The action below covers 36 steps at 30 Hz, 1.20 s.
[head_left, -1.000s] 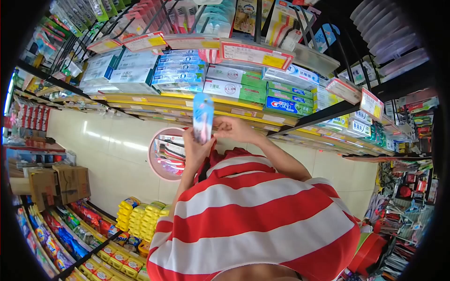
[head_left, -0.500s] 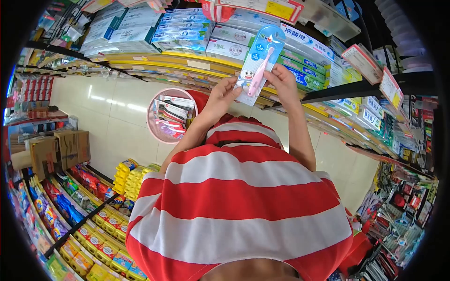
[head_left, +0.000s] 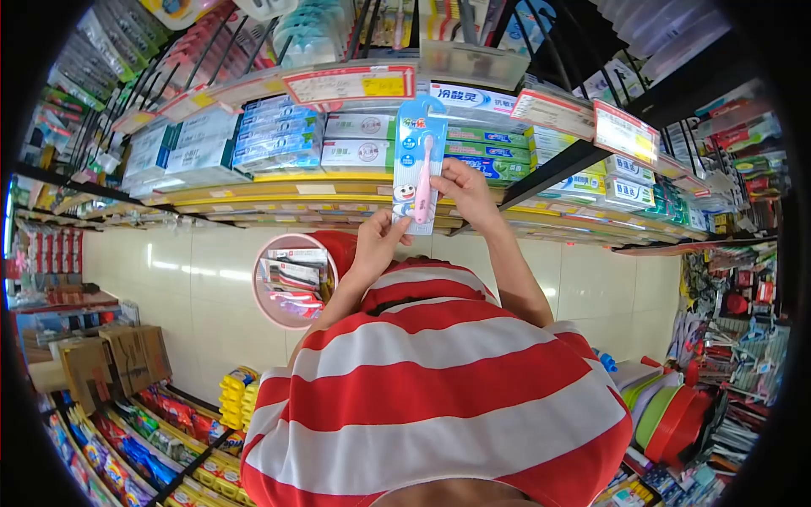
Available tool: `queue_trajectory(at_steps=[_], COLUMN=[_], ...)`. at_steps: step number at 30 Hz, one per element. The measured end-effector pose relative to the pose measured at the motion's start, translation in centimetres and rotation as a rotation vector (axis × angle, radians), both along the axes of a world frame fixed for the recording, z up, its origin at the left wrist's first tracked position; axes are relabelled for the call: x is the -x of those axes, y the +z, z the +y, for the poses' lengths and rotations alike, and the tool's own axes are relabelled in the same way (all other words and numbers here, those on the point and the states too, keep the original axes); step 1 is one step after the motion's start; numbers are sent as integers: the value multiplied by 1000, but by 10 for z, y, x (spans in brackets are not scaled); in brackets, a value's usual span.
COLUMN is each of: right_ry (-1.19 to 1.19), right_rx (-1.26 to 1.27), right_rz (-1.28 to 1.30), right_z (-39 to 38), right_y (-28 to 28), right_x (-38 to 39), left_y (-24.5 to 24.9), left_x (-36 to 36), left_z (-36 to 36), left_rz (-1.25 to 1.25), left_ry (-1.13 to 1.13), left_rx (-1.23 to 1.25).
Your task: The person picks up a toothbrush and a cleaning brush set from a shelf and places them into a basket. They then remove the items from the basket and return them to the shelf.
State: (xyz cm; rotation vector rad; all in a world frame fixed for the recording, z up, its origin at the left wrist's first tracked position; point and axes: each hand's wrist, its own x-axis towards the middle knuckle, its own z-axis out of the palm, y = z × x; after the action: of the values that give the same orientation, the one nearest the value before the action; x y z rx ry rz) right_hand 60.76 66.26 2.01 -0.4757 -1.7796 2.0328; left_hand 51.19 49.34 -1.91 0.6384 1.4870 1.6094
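Observation:
A packaged toothbrush [head_left: 419,173], pink on a blue and white card with a cartoon tooth, is held upright in front of the shelf. My left hand [head_left: 382,245] pinches the card's lower left corner. Higher up, at the card's right edge, my right hand [head_left: 465,191] grips it between thumb and fingers. Behind the card, toothpaste boxes [head_left: 358,139] are stacked on the shelf, partly hidden by it. Down to the left, a pink basket [head_left: 261,297] holds several packaged toothbrushes.
Price tags [head_left: 351,84] hang from hook rails above the boxes. The yellow shelf edge [head_left: 279,188] runs across in front of me. Cardboard boxes [head_left: 135,359] stand on the left, with bagged goods on lower shelves. Colourful rounded items [head_left: 667,414] are at the right.
My view has tilted up, bringing the price tags and hanging goods into sight. The toothbrush card is now more upright and further left in view, still between both hands.

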Motion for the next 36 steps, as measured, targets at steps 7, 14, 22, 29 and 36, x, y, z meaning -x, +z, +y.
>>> queue_trajectory(at_steps=[7,14,22,29,36], right_ry=[-6,-27,-26,-34,-48], right_rx=[-44,-54,47,34,56], right_rz=[-23,-26,-36,18,-17], right_z=[4,2,3,7,17], right_y=[-1,-5,-8,-18,-24], right_x=[-9,-16,-19,-18,-21], left_y=[-5,-6,-3,-4,-11], left_x=[-5,-10,-14,-12,-11], left_z=[5,7,6,5,16], left_rz=[-40,-59,-37,13,-32], left_ry=[-2,10,12,-11,-30], left_rx=[-26,-13,0,66,124])
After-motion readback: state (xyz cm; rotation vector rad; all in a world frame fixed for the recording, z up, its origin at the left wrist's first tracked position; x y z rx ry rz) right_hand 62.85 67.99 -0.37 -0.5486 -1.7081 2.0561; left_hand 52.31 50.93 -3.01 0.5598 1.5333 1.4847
